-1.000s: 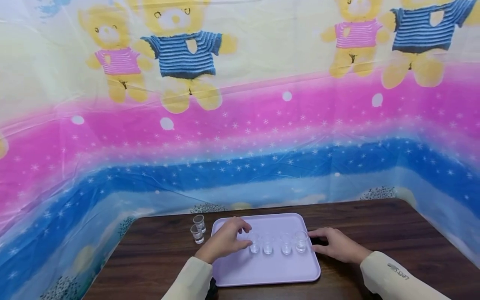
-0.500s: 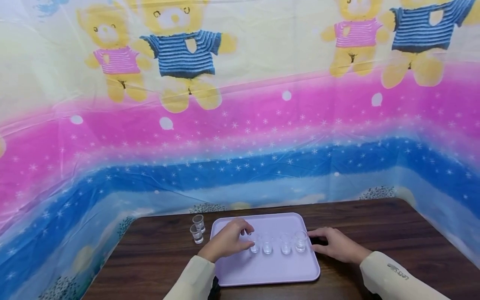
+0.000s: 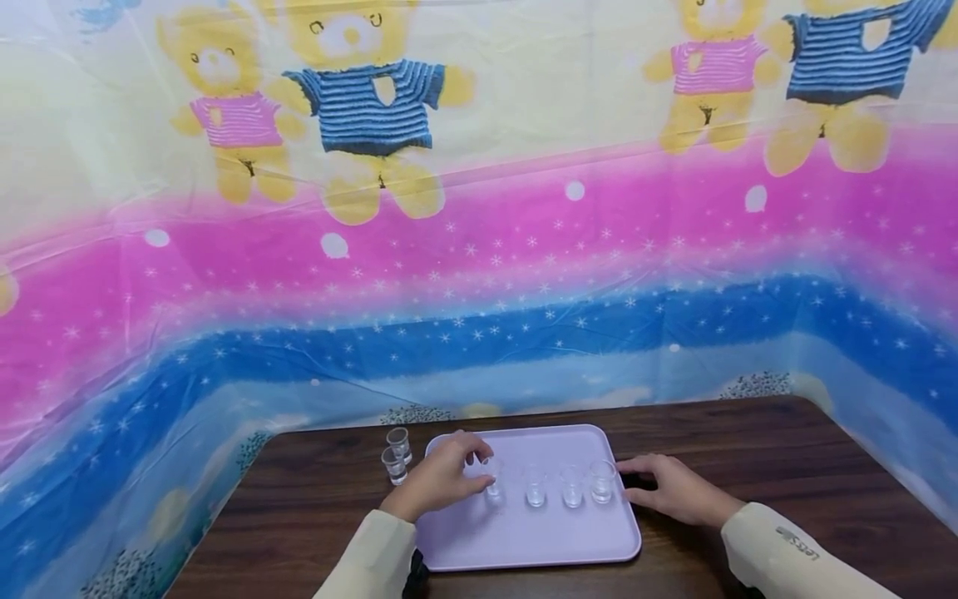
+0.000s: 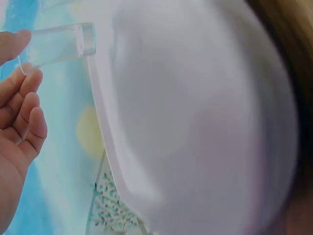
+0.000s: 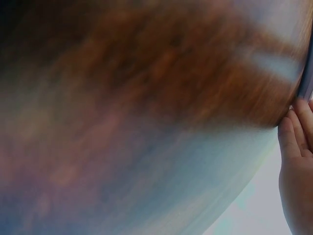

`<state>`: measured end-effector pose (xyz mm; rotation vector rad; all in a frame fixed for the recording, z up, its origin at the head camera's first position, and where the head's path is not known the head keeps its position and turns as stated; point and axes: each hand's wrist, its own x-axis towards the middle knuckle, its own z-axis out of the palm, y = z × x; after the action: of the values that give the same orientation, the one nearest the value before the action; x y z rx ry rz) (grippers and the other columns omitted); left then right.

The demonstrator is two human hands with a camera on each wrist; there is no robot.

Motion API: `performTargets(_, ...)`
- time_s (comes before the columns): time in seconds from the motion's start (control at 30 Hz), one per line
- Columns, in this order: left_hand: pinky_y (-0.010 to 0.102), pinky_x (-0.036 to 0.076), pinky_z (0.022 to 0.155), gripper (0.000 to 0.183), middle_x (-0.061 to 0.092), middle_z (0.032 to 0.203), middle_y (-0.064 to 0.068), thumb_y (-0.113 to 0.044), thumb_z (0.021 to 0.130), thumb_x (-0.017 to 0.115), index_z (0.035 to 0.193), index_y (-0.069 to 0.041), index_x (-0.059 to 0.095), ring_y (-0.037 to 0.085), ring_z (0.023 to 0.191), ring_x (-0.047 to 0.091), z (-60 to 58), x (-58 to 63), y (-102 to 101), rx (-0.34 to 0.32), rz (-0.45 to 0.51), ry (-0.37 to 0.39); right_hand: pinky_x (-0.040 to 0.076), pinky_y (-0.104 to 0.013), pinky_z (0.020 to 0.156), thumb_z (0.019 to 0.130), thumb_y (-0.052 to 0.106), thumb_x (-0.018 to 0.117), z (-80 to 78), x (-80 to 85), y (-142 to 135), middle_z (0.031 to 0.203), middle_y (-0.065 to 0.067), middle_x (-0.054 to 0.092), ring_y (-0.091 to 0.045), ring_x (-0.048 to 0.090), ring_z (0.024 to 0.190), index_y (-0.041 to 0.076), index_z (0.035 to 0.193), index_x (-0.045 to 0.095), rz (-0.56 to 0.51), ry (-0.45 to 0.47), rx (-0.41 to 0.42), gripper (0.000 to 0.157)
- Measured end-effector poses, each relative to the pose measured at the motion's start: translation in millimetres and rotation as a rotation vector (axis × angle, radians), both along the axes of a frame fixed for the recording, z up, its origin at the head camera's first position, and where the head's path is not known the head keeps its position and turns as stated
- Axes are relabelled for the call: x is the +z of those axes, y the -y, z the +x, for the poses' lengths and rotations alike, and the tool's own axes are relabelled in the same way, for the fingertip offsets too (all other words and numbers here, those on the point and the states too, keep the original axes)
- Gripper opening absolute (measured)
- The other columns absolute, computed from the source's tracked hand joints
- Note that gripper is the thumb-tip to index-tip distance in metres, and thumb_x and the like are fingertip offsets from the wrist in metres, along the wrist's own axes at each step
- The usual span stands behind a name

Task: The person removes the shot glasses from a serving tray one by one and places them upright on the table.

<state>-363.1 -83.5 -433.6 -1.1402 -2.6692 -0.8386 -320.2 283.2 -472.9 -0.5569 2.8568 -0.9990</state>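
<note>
While the left grip (image 3: pixel 440 480) pinches one glass (image 4: pixel 58 45), the right (image 3: pixel 674 491) gapes near three others (image 3: pixel 572 493).

Forward-down head view, close wrist views, tray (image 3: pixel 539 539) common to head and left wrist.

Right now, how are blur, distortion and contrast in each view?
Head: mostly sharp, but glasses on the tray look faint. Left wrist: held glass and left hand fairly clear, tray blurred and bowed. Right wrist: mostly smeared, table included; right hand clearer at the right edge.
</note>
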Motion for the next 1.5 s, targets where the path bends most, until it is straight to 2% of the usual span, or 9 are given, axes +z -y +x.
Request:
performTargets(0.1, 0.025, 0.046, 0.067, 0.025, 0.059, 0.087, -0.001, -0.018, 0.079, 0.078, 0.097, -0.005, 0.066, 0.017, 0.08, 0.055, 0.1, 2.6, 9, 0.003, 0.019, -0.028, 0.044, -0.047, 0.091, 0.087, 0.03, 0.069, -1.0, -0.7, 0, 0.122, -0.011, 0.059, -0.032, 0.053, 0.115, 0.007, 0.125, 0.06, -0.006, 0.009, -0.004, 0.045)
performTargets(0.23, 0.027, 0.046, 0.068, 0.025, 0.059, 0.089, 0.003, -0.016, 0.079, 0.077, 0.098, -0.005, 0.065, 0.021, 0.081, 0.055, 3.1, 8.2, 26, 0.022, 0.038, -0.026, 0.044, -0.046, 0.091, 0.087, 0.03, 0.069, -2.0, -1.1, 0, 0.122, -0.01, 0.059, -0.032, 0.053, 0.115, 0.008, 0.125, 0.061, -0.006, 0.008, -0.001, 0.046)
performTargets(0.4, 0.028, 0.045, 0.065, 0.023, 0.055, 0.086, -0.001, -0.014, 0.079, 0.077, 0.096, -0.006, 0.065, 0.022, 0.078, 0.053, 6.7, 14.6, 51, 0.088, 0.033, -0.007, 0.044, -0.047, 0.091, 0.087, 0.03, 0.069, -1.9, -0.1, 1, 0.122, -0.01, 0.059, -0.032, 0.052, 0.115, 0.008, 0.126, 0.06, -0.005, 0.009, 0.007, 0.045)
performTargets(0.6, 0.026, 0.043, 0.061, 0.02, 0.055, 0.083, 0.001, -0.012, 0.078, 0.077, 0.094, -0.011, 0.066, 0.019, 0.074, 0.05, 7.4, 14.6, 77, 0.135, 0.037, -0.024, 0.044, -0.048, 0.091, 0.086, 0.03, 0.07, 1.5, 0.2, -2, 0.122, -0.011, 0.059, -0.033, 0.052, 0.116, 0.008, 0.125, 0.061, -0.003, 0.04, -0.019, 0.046)
performTargets(0.77, 0.026, 0.045, 0.062, 0.023, 0.058, 0.087, 0.005, -0.009, 0.078, 0.077, 0.097, -0.004, 0.066, 0.022, 0.076, 0.052, 7.5, 14.0, 97, 0.176, 0.052, -0.023, 0.044, -0.048, 0.091, 0.086, 0.03, 0.07, 1.0, -1.8, -3, 0.122, -0.01, 0.059, -0.032, 0.052, 0.115, 0.008, 0.125, 0.061, 0.007, 0.023, -0.019, 0.046)
performTargets(0.9, 0.027, 0.045, 0.063, 0.025, 0.057, 0.085, 0.003, -0.008, 0.078, 0.077, 0.1, -0.001, 0.066, 0.016, 0.075, 0.05, 7.6, 12.7, 110, 0.213, 0.034, -0.024, 0.044, -0.047, 0.09, 0.086, 0.029, 0.07, 0.2, -2.6, -3, 0.122, -0.011, 0.06, -0.032, 0.052, 0.115, 0.009, 0.125, 0.061, 0.01, 0.013, -0.018, 0.045)
performTargets(1.03, 0.028, 0.044, 0.064, 0.024, 0.056, 0.084, 0.0, -0.01, 0.078, 0.077, 0.099, -0.004, 0.066, 0.011, 0.074, 0.047, 8.3, 10.7, 120, 0.273, 0.005, -0.009, 0.044, -0.048, 0.09, 0.086, 0.029, 0.07, -0.4, -2.6, -2, 0.121, -0.011, 0.06, -0.032, 0.053, 0.115, 0.008, 0.125, 0.061, 0.01, 0.017, -0.017, 0.045)
performTargets(1.2, 0.029, 0.044, 0.064, 0.022, 0.057, 0.084, 0.0, -0.009, 0.077, 0.077, 0.097, -0.006, 0.067, 0.012, 0.075, 0.049, 8.5, 7.9, 127, 0.345, -0.004, 0.034, 0.044, -0.048, 0.09, 0.086, 0.029, 0.07, -1.2, -1.6, 0, 0.121, -0.011, 0.06, -0.032, 0.053, 0.114, 0.008, 0.125, 0.061, 0.011, 0.02, -0.02, 0.045)
performTargets(1.5, 0.028, 0.043, 0.062, 0.022, 0.056, 0.081, -0.002, -0.007, 0.075, 0.079, 0.095, -0.007, 0.068, 0.013, 0.073, 0.049, 5.1, 1.5, 129, 0.375, -0.008, 0.072, 0.045, -0.048, 0.09, 0.087, 0.03, 0.069, -2.0, -0.2, 1, 0.121, -0.011, 0.06, -0.032, 0.053, 0.114, 0.008, 0.126, 0.061, 0.007, 0.01, -0.007, 0.046)
